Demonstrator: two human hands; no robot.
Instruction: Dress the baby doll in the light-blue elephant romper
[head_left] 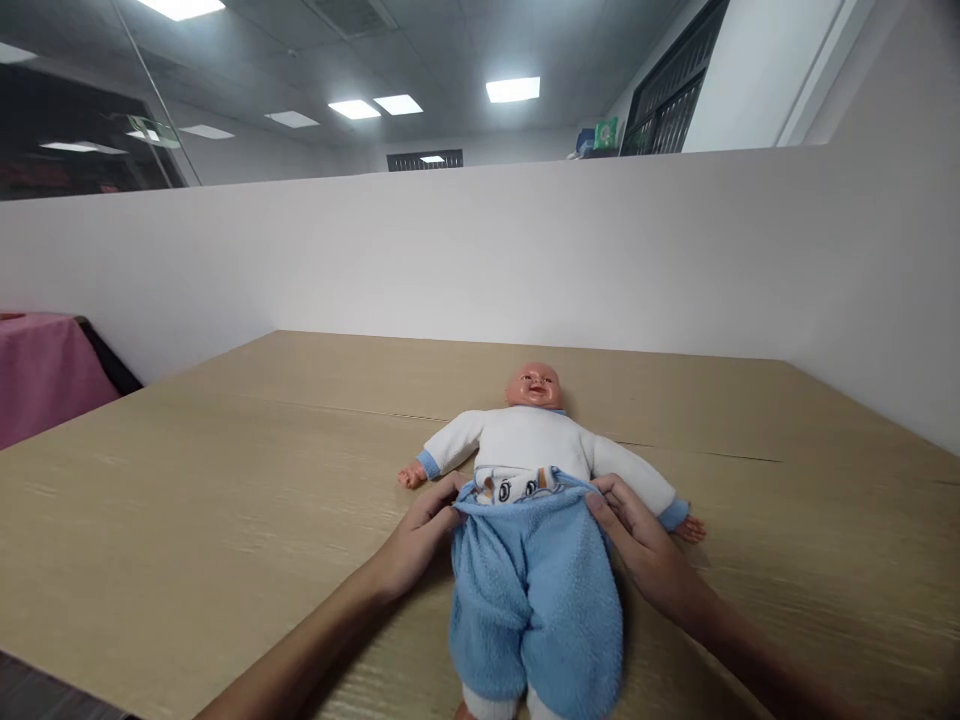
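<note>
A baby doll [535,388] lies on its back on the wooden table [187,500], head away from me. It wears a white top [532,440] with blue cuffs and fluffy light-blue trousers [536,590]. My left hand [420,535] pinches the trousers' waistband at the doll's left-of-frame hip. My right hand [637,540] grips the waistband at the other hip. Both hands have fingers curled onto the fabric. The waistband sits at the doll's belly, just below a printed patch on the top.
A white partition wall [480,250] runs behind and to the right of the table. A pink cloth-covered surface [41,370] stands at the far left. The table's near edge shows at the bottom left.
</note>
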